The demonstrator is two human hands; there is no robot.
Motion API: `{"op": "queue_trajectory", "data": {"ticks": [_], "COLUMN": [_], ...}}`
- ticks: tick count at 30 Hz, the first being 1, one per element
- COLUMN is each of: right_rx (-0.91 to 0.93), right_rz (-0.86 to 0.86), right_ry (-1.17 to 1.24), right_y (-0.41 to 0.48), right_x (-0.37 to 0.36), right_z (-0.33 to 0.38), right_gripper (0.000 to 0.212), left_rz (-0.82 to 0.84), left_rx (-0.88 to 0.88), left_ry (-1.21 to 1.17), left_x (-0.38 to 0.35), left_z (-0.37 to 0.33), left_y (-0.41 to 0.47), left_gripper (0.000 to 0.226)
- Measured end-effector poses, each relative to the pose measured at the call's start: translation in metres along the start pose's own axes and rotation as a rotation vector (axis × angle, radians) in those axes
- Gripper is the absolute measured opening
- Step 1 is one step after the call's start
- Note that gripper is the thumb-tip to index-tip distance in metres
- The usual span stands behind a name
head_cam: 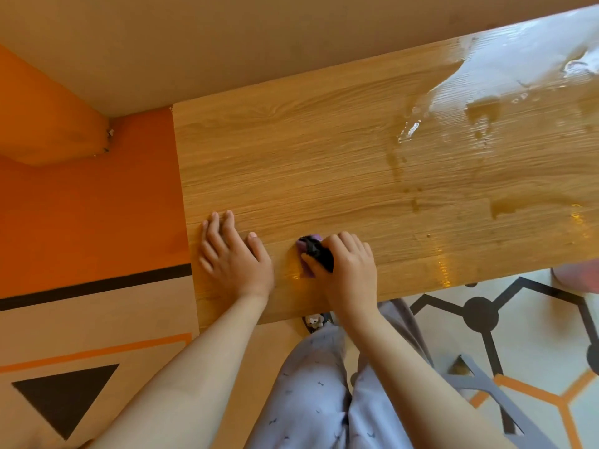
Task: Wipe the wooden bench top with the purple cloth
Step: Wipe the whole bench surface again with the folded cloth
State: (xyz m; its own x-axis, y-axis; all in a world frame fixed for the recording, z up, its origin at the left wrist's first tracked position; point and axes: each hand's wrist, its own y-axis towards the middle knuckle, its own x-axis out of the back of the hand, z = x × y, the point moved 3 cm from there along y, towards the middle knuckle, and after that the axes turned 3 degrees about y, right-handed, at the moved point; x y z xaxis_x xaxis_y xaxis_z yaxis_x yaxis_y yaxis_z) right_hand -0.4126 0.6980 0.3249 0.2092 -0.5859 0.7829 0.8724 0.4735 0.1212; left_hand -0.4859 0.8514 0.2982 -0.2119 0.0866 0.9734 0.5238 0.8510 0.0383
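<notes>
- Both hands are working low on the wooden bench top (324,163), close to its near edge and toward its left end.
- Left hand (235,259) is lying flat and open, palm down, fingers spread, bracing on the wood just inside the left edge.
- Right hand (348,270) is curling its fingers over the purple cloth (312,254), gripping it bunched and pressing it down on the surface.
- That cloth is sitting between the two hands, touching the right one and apart from the left thumb; purple is showing at its top and left side, with a darker fold in the middle.
- Just left of the cloth, a small wet sheen is glinting on the wood by the near edge.
- Over toward the far right corner, a broad wet patch (518,69) is shining, with scattered drips trailing down the right half of the bench top.
- Below the near edge, pale lilac patterned trousers (317,393) are filling the bottom of the view.
- An orange wall (81,205) is running along the bench's left end, and a hexagon-patterned floor (534,335) is showing on the right.
</notes>
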Motion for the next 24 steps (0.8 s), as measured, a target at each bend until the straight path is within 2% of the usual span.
{"op": "queue_trajectory", "data": {"ticks": [6,9,12,16,18,20,24], "right_rx": [-0.280,-0.345,-0.294,-0.039,0.040,0.027,-0.164], "right_rz": [-0.217,-0.242,-0.169,0.002,0.035,0.023,-0.114], "right_ry": [-0.083,-0.087,-0.031,-0.105,-0.120,-0.120,-0.169], "right_y": [0.004,-0.005,-0.019,-0.041,-0.043,-0.039,-0.033], "right_x": [0.074,0.078,0.046,-0.002,-0.004,0.012,0.068], "right_z": [-0.093,-0.099,-0.059,0.006,0.009,-0.010,-0.079], "right_gripper": [0.030,0.028,0.028,0.029,0.031,0.031,0.035], "left_rz": [-0.002,-0.002,0.001,0.003,0.005,0.012,0.015], "left_rx": [-0.004,-0.001,0.000,0.002,-0.001,0.001,0.000], "left_ry": [0.012,0.009,0.013,0.010,0.016,0.021,0.023], "left_x": [0.000,0.000,0.001,0.003,0.002,0.001,0.002], "left_z": [0.000,0.001,0.001,0.001,0.000,0.000,0.000], "left_y": [-0.001,-0.001,-0.001,-0.001,-0.001,-0.001,-0.001], "left_gripper": [0.052,0.051,0.051,0.051,0.051,0.051,0.051]}}
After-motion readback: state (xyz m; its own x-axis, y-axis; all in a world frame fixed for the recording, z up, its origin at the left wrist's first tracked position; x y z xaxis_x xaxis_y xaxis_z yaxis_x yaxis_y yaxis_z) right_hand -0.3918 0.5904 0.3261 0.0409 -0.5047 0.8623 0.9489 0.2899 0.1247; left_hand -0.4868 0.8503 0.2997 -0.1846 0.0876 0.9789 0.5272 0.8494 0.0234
